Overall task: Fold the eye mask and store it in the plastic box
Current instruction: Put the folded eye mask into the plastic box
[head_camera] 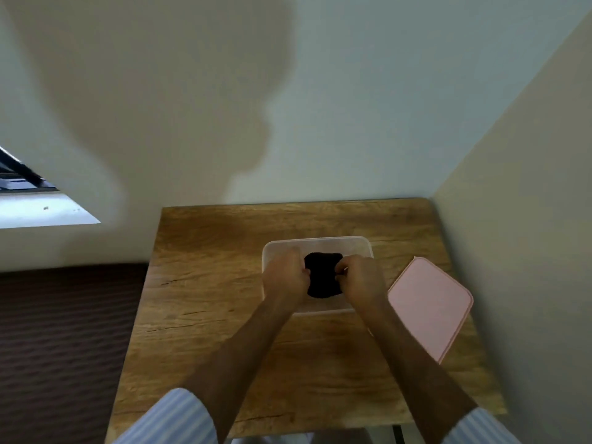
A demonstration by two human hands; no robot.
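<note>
Striped sleeves (173, 415) are showing at the bottom edge, pushed up past both bare forearms, which are reaching forward over the wooden tabletop (205, 283). Both hands are meeting over a clear plastic box (320, 241) that is sitting open on the tabletop, toward its far side. The left hand (285, 277) is hanging over the box's left wall with its fingers curled in, its grip closing on the left edge of the black eye mask (322, 277). The right hand (360, 277) is mirroring it on the other side, fingers bent and its grip pinching the mask's right edge. The mask is bunching into a compact dark lump between the two hands, inside the outline of the box; whether it is touching the bottom of the box or being held just above it cannot be told. A pink lid (429, 306) is lying flat on the tabletop just to the right of the box, turned at an angle, with one corner partly hidden behind the right forearm. A pale wall is rising behind the tabletop, and another is running along its right side.
</note>
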